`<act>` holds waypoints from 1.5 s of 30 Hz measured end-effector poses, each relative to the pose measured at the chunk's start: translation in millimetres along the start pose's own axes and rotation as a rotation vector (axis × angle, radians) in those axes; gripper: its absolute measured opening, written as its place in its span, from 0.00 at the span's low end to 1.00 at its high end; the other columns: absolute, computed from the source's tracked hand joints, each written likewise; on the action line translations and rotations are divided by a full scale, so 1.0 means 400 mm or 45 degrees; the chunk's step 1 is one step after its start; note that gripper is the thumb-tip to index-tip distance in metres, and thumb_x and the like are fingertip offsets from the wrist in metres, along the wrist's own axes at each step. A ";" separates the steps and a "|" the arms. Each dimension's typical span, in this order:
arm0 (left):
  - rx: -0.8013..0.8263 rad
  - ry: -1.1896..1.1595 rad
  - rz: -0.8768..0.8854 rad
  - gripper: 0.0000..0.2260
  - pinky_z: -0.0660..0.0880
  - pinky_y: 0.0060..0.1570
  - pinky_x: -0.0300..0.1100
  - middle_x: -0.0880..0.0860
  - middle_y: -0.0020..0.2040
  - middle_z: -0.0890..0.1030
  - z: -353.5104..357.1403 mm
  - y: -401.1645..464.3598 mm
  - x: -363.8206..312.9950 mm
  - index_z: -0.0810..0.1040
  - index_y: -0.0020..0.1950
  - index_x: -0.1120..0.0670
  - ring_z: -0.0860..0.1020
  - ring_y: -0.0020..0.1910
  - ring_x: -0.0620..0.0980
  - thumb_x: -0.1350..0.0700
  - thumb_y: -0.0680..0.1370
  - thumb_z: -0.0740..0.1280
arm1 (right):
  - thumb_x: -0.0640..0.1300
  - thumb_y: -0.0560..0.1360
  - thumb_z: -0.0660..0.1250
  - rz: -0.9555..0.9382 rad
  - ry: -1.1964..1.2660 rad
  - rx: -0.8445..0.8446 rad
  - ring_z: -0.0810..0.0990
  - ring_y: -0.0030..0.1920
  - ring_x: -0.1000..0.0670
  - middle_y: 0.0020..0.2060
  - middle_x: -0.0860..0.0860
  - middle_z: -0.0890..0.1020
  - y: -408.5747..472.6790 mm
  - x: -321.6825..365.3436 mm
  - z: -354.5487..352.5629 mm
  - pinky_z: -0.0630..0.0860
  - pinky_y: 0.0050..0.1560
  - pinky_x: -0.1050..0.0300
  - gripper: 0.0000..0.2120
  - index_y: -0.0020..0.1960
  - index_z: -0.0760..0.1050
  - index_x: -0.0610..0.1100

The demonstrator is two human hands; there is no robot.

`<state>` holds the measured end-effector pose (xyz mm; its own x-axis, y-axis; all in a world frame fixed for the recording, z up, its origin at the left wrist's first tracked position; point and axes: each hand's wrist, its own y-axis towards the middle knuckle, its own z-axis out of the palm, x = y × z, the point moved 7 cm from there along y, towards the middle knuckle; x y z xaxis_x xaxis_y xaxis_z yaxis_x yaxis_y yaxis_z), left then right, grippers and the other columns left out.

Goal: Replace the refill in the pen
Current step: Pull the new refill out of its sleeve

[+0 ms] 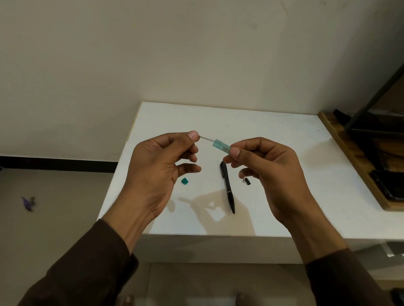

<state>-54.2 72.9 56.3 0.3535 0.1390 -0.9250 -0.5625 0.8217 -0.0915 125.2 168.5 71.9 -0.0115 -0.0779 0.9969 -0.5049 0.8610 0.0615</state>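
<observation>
Above the white table (277, 135), my left hand (157, 169) pinches the end of thin dark refill leads (206, 139) between thumb and forefinger. The leads stick partly out of a small translucent green refill case (221, 146), which my right hand (267, 170) grips at its other end. A black pen (228, 187) lies on the table below my hands, its tip pointing toward me. Left of the pen rests a small green cap (185, 181), and right of it sits a small black pen part (247, 181), partly hidden by my right fingers.
A wooden tray (351, 159) with a dark phone (397, 186) and a black frame stands at the table's right side. The wall is close behind. A purple scrap (28, 203) lies on the floor at left. My feet show below the table edge.
</observation>
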 end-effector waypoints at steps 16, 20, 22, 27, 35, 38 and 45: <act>-0.052 0.028 0.114 0.07 0.79 0.36 0.44 0.55 0.36 0.79 -0.023 0.005 -0.032 0.83 0.40 0.59 0.77 0.36 0.51 0.61 0.78 0.71 | 0.38 0.79 0.70 -0.012 -0.010 0.042 0.85 0.45 0.48 0.43 0.46 0.89 0.000 -0.003 0.008 0.78 0.47 0.50 0.07 0.54 0.86 0.44; -0.045 0.033 0.103 0.08 0.80 0.36 0.45 0.55 0.36 0.80 -0.018 0.003 -0.030 0.83 0.39 0.57 0.78 0.36 0.52 0.61 0.78 0.71 | 0.38 0.79 0.70 -0.019 -0.041 0.065 0.86 0.45 0.47 0.43 0.47 0.89 -0.002 -0.002 0.015 0.80 0.46 0.52 0.07 0.53 0.85 0.45; -0.028 0.025 0.095 0.07 0.80 0.36 0.45 0.56 0.40 0.83 -0.012 0.000 -0.031 0.84 0.41 0.58 0.81 0.37 0.52 0.61 0.79 0.71 | 0.39 0.79 0.70 -0.021 -0.070 0.070 0.86 0.46 0.47 0.44 0.48 0.89 -0.002 -0.004 0.017 0.81 0.46 0.54 0.07 0.54 0.85 0.45; 0.037 -0.005 0.091 0.06 0.82 0.36 0.44 0.60 0.46 0.88 0.001 -0.008 -0.040 0.83 0.44 0.60 0.85 0.38 0.56 0.62 0.80 0.68 | 0.40 0.80 0.69 -0.028 -0.081 0.081 0.86 0.47 0.45 0.44 0.48 0.89 0.000 -0.004 0.021 0.81 0.46 0.55 0.07 0.55 0.85 0.45; 0.030 0.001 0.088 0.05 0.82 0.37 0.45 0.59 0.45 0.88 0.001 -0.007 -0.040 0.84 0.46 0.58 0.86 0.39 0.56 0.60 0.79 0.70 | 0.39 0.79 0.69 -0.023 -0.036 0.072 0.86 0.46 0.46 0.43 0.47 0.89 -0.002 -0.001 0.022 0.80 0.45 0.57 0.07 0.54 0.86 0.44; 0.038 0.006 0.097 0.05 0.82 0.36 0.45 0.59 0.45 0.88 0.003 -0.006 -0.040 0.84 0.47 0.58 0.86 0.40 0.56 0.60 0.80 0.69 | 0.39 0.80 0.69 -0.021 -0.029 0.076 0.86 0.45 0.46 0.44 0.47 0.89 -0.002 -0.003 0.024 0.80 0.45 0.57 0.07 0.55 0.86 0.44; 0.084 0.053 0.149 0.06 0.82 0.37 0.46 0.58 0.44 0.87 0.009 -0.004 -0.044 0.84 0.47 0.58 0.86 0.40 0.56 0.60 0.80 0.68 | 0.39 0.79 0.69 -0.033 -0.023 0.073 0.86 0.45 0.47 0.43 0.47 0.89 -0.003 0.000 0.025 0.81 0.45 0.58 0.07 0.53 0.86 0.46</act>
<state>-56.9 71.1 73.8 0.2559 0.2140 -0.9427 -0.5474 0.8359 0.0412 117.1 162.5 71.3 -0.0130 -0.1091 0.9939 -0.5541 0.8283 0.0837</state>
